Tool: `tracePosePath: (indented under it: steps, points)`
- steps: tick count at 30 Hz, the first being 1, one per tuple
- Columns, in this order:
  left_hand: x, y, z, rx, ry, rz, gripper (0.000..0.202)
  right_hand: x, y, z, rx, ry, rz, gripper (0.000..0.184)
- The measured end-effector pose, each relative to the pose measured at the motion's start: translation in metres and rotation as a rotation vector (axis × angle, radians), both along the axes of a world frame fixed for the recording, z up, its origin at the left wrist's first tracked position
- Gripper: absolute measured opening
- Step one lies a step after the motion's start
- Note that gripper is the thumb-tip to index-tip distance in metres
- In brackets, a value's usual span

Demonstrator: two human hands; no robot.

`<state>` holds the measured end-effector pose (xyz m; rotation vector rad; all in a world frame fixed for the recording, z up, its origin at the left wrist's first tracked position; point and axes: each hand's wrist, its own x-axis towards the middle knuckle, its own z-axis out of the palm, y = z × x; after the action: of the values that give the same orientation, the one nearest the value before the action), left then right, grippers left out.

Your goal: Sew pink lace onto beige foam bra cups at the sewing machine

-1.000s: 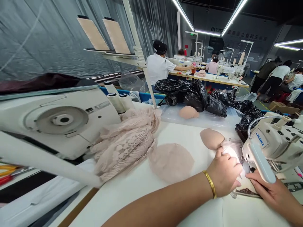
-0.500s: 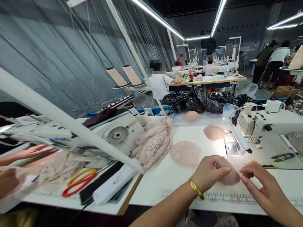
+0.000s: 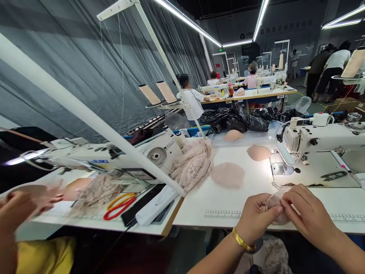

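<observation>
My left hand (image 3: 256,217), with a gold bracelet at the wrist, is closed on a small beige bra cup (image 3: 281,219) above the table's front edge. My right hand (image 3: 309,217) meets it there, its fingers pinching the cup's upper edge. Thin pale strands show by the left fingers; the fingers hide much of the cup. Ahead on the white table lie a flat sheer beige fabric piece (image 3: 228,175) and another bra cup (image 3: 259,152), beside the lit needle plate of a sewing machine (image 3: 336,137).
Lace fabric (image 3: 195,163) is heaped left of the fabric piece. A slanted white pole (image 3: 114,133) crosses the left side. Scissors (image 3: 121,205) with red and yellow handles lie on the neighbouring table, where a co-worker's hands (image 3: 23,205) hold beige fabric. Thread snips (image 3: 333,175) rest by the machine.
My right hand has moved left, from apart to touching the cup beside my left hand. The view has shifted, and the co-worker's hands have lifted fabric at the far left.
</observation>
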<state>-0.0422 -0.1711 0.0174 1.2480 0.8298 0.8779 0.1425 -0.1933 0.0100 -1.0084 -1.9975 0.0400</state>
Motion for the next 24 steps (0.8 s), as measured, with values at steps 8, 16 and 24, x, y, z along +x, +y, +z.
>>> tracePosePath:
  steps: [8, 16, 24]
  points:
    - [0.011, -0.009, -0.023, -0.153, -0.158, 0.112, 0.05, -0.005, -0.009, -0.012, 0.058, 0.114, -0.074, 0.015]
    - [0.026, -0.016, -0.024, -0.301, -0.364, 0.218, 0.043, -0.01, -0.012, -0.029, -0.399, 0.646, -0.123, 0.022]
    - [0.03, -0.016, -0.027, -0.292, -0.379, 0.275, 0.039, -0.003, -0.011, -0.026, -0.315, 0.502, -0.095, 0.011]
